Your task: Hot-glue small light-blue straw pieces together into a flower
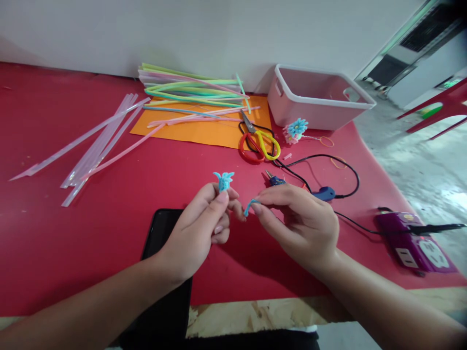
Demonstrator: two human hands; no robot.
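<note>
Between the thumb and fingers of my left hand [200, 228] a small light-blue flower-shaped piece [224, 182] is pinched upright, its narrow petals fanning out at the top. To its right, my right hand [301, 226] pinches a short, thin blue strip [248, 208] that bends downward. The strip and the flower piece are apart. Just beyond my right hand lies a tool with a metal tip and dark-blue body [274, 178], partly hidden by the hand. Red-and-yellow-handled scissors [260, 141] lie farther back. A black phone-like slab [166, 272] is under my left wrist.
Clear plastic tubes [98, 141] lie at left. Coloured strips [193, 90] are piled on an orange sheet [211, 133]. A pink bin [310, 112] stands at back right, with finished flowers [296, 129] before it. Black cables run to a purple power strip [416, 243] near the right edge.
</note>
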